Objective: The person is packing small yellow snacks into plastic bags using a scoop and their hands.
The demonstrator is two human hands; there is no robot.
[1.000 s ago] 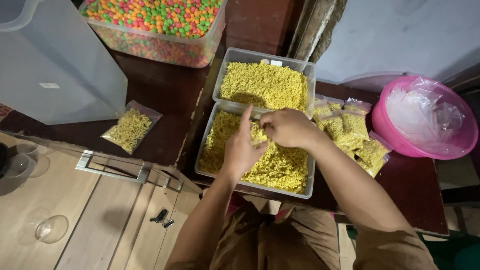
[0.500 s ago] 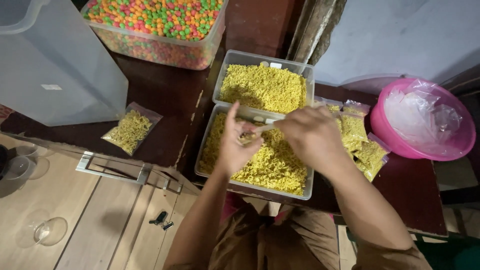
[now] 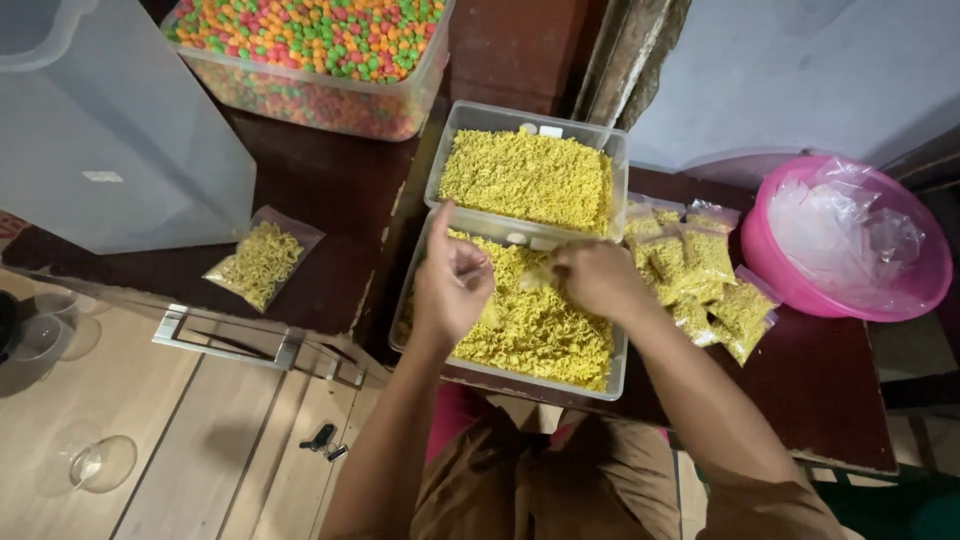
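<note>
Dark wooden worktop (image 3: 330,190) here, pushed up against a grey wall. Two clear tubs of yellow noodle snack sit on it, the near tub (image 3: 515,375) right in front of the person and the far tub (image 3: 530,170) just behind it. Both hands hover over the near one: left hand (image 3: 450,285) with fingers curled loosely, right hand (image 3: 597,278) closed into a pinch. There's a small clear bag (image 3: 532,275) between them, can't really tell who's gripping it. Filled little bags (image 3: 700,275) pile up to the right, beside a pink basin (image 3: 850,235) of empty plastic bags. One lone filled bag (image 3: 262,258) lies off to the left, and a tub of coloured candy (image 3: 320,55) sits at the back.
</note>
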